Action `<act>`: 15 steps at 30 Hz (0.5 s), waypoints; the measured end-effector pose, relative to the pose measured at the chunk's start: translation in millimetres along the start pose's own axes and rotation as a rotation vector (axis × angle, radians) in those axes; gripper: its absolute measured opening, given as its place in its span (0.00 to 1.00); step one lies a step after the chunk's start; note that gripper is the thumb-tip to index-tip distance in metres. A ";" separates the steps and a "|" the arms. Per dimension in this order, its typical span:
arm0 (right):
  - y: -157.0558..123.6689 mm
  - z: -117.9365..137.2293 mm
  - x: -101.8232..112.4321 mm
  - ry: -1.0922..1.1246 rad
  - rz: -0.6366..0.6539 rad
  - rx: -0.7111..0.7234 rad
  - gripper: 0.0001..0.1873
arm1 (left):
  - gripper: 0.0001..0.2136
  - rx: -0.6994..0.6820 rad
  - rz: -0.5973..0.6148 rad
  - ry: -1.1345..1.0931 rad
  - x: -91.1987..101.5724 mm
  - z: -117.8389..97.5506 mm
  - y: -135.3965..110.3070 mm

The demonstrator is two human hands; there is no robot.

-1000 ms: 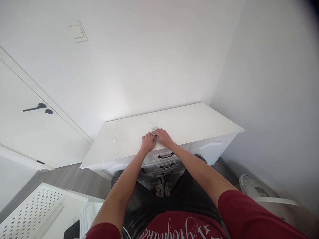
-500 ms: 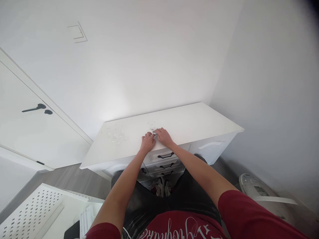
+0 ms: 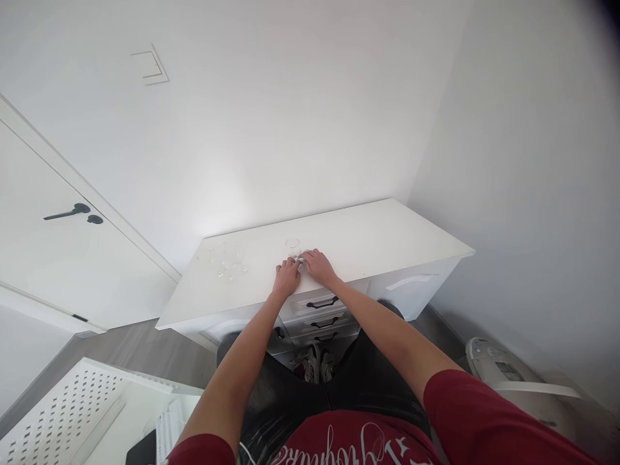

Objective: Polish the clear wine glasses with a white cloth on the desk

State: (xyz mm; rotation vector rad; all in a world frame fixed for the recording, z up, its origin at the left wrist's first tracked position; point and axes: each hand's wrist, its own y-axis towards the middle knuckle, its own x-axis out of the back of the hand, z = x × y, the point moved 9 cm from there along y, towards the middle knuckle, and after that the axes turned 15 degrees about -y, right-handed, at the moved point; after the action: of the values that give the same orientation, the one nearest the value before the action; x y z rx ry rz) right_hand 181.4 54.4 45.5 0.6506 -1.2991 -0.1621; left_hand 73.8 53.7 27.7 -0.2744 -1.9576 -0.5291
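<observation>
My left hand (image 3: pixel 287 276) and my right hand (image 3: pixel 317 266) meet over the front middle of a white cabinet top (image 3: pixel 378 236). Both have curled fingers, their tips almost touching. Between them is a small whitish piece (image 3: pixel 302 259), pinched by my right fingers; its kind is too small to tell. My left fingertips bend round something that the hand mostly hides. Just beyond the fingers shows the thin round rim of a clear, glass-like thing (image 3: pixel 292 244). To the left, several small clear pieces (image 3: pixel 227 265) lie scattered on the top.
Drawers with black handles (image 3: pixel 323 302) are below my hands. A white door (image 3: pixel 43 239) stands at left. Behind me at lower left is a white perforated panel (image 3: pixel 62 413); a pale appliance (image 3: pixel 498 371) stands on the floor at right.
The clear round rim has shifted slightly to the left and shows more plainly. My fingers have moved only a little, and both hands stay in the same place.
</observation>
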 end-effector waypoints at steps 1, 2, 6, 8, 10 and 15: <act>0.0 0.1 -0.2 0.001 0.003 0.000 0.16 | 0.20 0.004 0.001 0.000 0.3 0.0 -0.2; -0.1 0.1 -0.5 0.001 0.006 0.000 0.16 | 0.21 0.009 0.002 -0.001 0.6 0.0 -0.5; 0.0 -1.0 -1.7 -0.001 0.020 -0.007 0.17 | 0.22 0.015 0.010 0.004 2.2 -2.0 -1.7; 0.2 -0.8 -1.8 -0.001 0.023 -0.004 0.17 | 0.22 0.014 0.011 0.005 3.0 -2.9 -1.9; 0.2 -0.1 -1.5 -0.001 0.022 0.004 0.17 | 0.21 0.021 0.009 -0.006 3.4 -2.4 -1.9; 0.1 -0.5 -1.8 -0.002 0.019 0.011 0.18 | 0.21 0.022 -0.006 -0.026 1.9 0.1 -0.8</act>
State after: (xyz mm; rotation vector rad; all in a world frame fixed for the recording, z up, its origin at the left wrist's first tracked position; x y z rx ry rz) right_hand 181.3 55.4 44.0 0.6475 -1.3082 -0.1405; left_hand 72.5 53.0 29.2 -0.2627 -1.9891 -0.5099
